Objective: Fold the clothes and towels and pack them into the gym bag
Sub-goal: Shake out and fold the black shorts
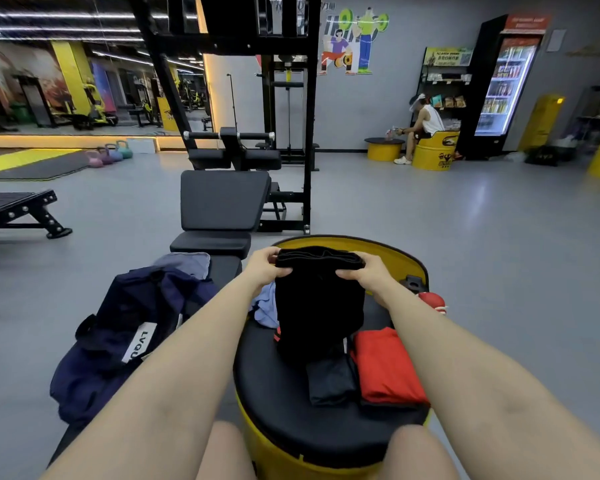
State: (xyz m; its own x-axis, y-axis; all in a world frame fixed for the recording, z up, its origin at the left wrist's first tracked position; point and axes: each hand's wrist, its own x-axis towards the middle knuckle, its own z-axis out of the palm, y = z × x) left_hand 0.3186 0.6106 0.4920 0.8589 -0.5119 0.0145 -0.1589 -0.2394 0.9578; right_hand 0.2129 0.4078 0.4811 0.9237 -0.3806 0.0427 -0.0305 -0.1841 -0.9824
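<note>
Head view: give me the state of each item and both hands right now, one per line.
Black garment: partly folded, top edge held up by both hands, lower part resting on the stool.
Left hand: grips the garment's left top corner.
Right hand: grips the right top corner.
Red garment: folded, flat on the stool.
Small black garment: folded, beside the red one.
Blue cloth: crumpled, unfolded.
Gym bag: on the bench, open or zipped unclear.

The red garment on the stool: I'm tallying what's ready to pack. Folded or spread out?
Folded. The red garment lies as a compact flat rectangle with straight edges on the black stool top.
</note>
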